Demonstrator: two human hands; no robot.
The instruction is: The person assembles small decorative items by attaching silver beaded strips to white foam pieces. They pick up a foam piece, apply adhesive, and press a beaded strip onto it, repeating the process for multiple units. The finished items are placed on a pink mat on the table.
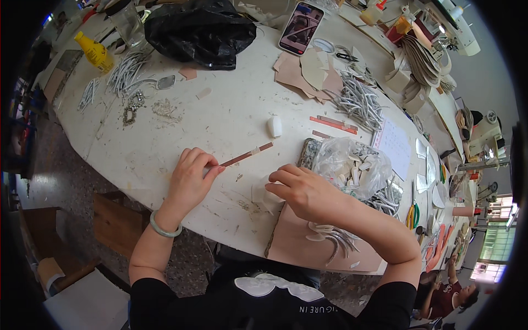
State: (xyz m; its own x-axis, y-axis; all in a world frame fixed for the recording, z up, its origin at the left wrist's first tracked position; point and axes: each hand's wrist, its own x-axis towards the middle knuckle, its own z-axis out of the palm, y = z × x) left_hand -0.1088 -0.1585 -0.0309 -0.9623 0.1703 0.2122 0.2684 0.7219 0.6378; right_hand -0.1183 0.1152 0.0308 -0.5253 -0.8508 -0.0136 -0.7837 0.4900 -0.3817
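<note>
A thin brown strip [236,159] is pinched at its near end by my left hand [192,175]. It slants up and to the right, with a small pale piece [255,150] lying across it near the far end. My right hand [303,192] is to the right of it, fingers bent and closed, thumb hidden beneath. What these fingers hold, if anything, I cannot make out. A translucent whitish piece [259,192] shows beside their tips. Beyond both hands stands a small white block [274,126] on the worn white table [220,121].
Right of my right hand sits a clear plastic bag [352,165] of pale pieces. Silver-grey strips [336,236] lie on a pinkish board [313,256]. Farther off are a phone [301,28], a black bag [201,33] and a yellow bottle [93,52]. Another person [448,294] is at far right.
</note>
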